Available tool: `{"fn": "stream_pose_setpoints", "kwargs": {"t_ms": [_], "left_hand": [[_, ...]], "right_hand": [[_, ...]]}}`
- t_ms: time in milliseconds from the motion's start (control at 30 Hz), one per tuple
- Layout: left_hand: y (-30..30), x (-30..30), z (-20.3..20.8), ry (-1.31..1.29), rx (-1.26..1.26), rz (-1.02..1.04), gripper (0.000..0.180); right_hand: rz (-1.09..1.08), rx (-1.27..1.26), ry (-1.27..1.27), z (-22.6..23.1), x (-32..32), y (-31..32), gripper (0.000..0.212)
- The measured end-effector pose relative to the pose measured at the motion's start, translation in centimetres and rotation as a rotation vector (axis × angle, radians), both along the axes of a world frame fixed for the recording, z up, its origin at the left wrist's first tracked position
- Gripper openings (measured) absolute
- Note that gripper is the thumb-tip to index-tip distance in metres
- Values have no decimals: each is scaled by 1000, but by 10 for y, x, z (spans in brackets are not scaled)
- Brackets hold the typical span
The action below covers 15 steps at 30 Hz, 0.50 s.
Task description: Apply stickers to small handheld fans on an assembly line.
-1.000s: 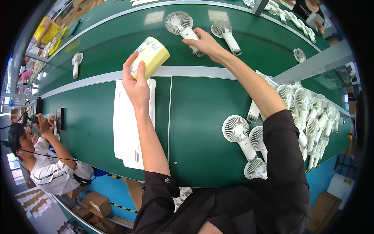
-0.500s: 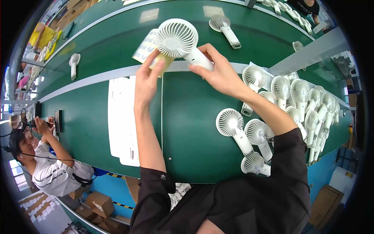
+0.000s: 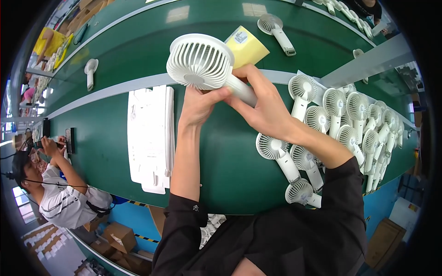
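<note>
Right hand (image 3: pixel 268 108) grasps the handle of a white fan (image 3: pixel 199 57); left hand (image 3: pixel 198 106) is just below the fan's head, thumb touching near the neck, fingers hidden, so its full hold cannot be told. The fan is raised above the desk (image 3: pixel 230 179), head tilted. A yellow label roll (image 3: pixel 251 49) shows behind it. Other fans (image 3: pixel 334 102) lie right; a white stack (image 3: pixel 148 133) lies left.

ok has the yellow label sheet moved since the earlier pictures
Yes, rightward: the yellow label sheet is now farther right of the flat white stack.
</note>
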<state>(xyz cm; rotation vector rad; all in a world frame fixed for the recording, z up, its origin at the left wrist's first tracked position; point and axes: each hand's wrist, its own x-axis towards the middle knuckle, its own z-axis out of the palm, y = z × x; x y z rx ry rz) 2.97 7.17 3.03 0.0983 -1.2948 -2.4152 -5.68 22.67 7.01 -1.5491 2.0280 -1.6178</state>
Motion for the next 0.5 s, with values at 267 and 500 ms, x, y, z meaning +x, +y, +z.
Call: {"fn": "stream_pose_setpoints", "kwargs": {"t_ms": [267, 500], "left_hand": [[-6, 2, 2, 2, -53, -34, 51], [0, 11, 21, 16, -117, 10, 62]], "right_hand": [[-8, -5, 18, 9, 6, 3, 40], [24, -74, 35, 23, 17, 21, 43]]}}
